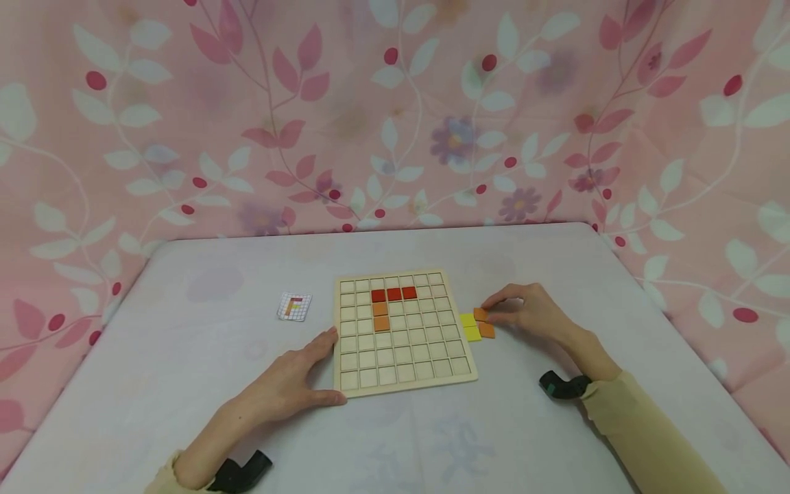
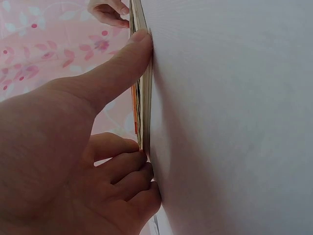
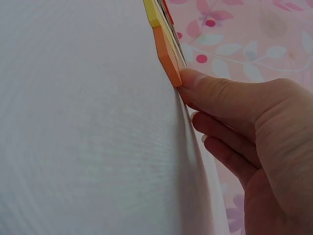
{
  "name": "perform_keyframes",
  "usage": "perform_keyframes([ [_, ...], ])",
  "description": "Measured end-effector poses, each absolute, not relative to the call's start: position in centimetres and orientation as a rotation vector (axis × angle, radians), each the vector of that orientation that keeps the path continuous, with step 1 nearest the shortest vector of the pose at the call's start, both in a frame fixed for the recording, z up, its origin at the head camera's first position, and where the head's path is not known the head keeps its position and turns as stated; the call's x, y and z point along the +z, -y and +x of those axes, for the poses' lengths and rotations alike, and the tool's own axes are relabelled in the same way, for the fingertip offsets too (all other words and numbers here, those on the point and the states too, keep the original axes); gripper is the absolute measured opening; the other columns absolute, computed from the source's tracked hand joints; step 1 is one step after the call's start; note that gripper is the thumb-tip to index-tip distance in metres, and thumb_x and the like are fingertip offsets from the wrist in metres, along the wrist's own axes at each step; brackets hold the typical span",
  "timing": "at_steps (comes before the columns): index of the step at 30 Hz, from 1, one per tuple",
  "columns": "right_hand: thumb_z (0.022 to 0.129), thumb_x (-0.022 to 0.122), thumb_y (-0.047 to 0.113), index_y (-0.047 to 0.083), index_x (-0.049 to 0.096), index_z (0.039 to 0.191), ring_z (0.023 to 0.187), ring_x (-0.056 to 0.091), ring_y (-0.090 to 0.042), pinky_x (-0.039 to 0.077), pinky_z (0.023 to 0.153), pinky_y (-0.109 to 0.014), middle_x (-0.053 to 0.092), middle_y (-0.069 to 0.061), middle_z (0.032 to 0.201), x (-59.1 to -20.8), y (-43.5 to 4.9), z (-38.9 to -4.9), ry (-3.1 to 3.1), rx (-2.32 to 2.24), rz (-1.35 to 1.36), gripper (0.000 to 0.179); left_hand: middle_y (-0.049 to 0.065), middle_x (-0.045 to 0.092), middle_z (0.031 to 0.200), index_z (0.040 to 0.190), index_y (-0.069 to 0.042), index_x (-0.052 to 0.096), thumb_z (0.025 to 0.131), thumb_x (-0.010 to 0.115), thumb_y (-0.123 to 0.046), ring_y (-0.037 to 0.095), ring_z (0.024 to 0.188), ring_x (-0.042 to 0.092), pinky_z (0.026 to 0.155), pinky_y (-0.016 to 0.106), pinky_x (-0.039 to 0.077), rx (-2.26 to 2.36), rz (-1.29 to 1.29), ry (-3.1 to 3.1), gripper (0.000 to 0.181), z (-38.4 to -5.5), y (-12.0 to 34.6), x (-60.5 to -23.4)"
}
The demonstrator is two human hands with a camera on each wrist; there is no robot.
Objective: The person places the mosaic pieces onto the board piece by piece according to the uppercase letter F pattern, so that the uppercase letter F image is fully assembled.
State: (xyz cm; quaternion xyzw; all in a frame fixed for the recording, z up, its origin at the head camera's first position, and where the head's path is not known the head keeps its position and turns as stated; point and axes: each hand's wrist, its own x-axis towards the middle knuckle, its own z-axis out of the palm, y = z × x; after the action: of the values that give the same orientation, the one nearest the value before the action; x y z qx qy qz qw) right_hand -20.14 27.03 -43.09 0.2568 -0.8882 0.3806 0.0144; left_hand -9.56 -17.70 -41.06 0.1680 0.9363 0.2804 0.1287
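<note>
A square wooden grid board [image 1: 421, 354] lies on the table. It holds a row of red tiles [image 1: 393, 294] and, below the row's left end, two orange tiles [image 1: 381, 323]. My left hand [image 1: 280, 385] rests against the board's near left corner, thumb at the corner and fingertips along the left edge. Right of the board, my right hand [image 1: 535, 317] pinches a loose orange tile [image 1: 479, 314] between thumb and index finger. Another orange tile [image 1: 487, 331] and yellow tiles [image 1: 472, 333] lie beside it. The right wrist view shows the thumb [image 3: 215, 93] by the orange tile's edge.
Left of the board lies a small pattern card [image 1: 295, 307] with a coloured shape on a grid. A white cloth covers the table [image 1: 247, 274]. Floral fabric [image 1: 395, 123] hangs behind and at the sides. A black device sits at each wrist.
</note>
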Motion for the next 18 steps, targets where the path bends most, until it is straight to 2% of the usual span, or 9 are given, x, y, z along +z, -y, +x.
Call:
perform_keyframes([
  [6, 0.078, 0.086, 0.019, 0.016, 0.08, 0.1, 0.098, 0.069, -0.016, 0.051, 0.089, -0.023, 0.077, 0.004, 0.098, -43.1, -26.9, -20.1, 2.739, 1.187, 0.83, 0.023, 0.008, 0.031, 0.163, 0.157, -0.007, 0.029, 0.074, 0.085, -0.051, 0.031, 0.149, 0.031, 0.117, 0.052, 0.032, 0.817, 0.486, -2.721, 0.109, -9.6, 17.7, -41.0],
  [14, 0.075, 0.086, 0.006, 0.007, 0.079, 0.099, 0.099, 0.07, -0.027, 0.053, 0.089, -0.038, 0.077, -0.006, 0.097, -42.6, -26.4, -19.6, 2.728, 1.145, 0.821, 0.025, 0.008, 0.03, 0.163, 0.157, -0.008, 0.029, 0.074, 0.085, -0.05, 0.03, 0.15, 0.03, 0.117, 0.051, 0.031, 0.823, 0.475, -2.716, 0.109, -9.6, 17.6, -41.0],
  [18, 0.074, 0.085, -0.001, 0.001, 0.078, 0.098, 0.096, 0.069, -0.033, 0.054, 0.088, -0.039, 0.077, -0.012, 0.095, -41.3, -25.6, -18.9, 2.699, 1.152, 0.859, 0.025, 0.008, 0.03, 0.163, 0.158, -0.008, 0.029, 0.073, 0.085, -0.05, 0.03, 0.15, 0.029, 0.117, 0.051, 0.032, 0.825, 0.467, -2.714, 0.109, -9.6, 17.6, -41.0],
])
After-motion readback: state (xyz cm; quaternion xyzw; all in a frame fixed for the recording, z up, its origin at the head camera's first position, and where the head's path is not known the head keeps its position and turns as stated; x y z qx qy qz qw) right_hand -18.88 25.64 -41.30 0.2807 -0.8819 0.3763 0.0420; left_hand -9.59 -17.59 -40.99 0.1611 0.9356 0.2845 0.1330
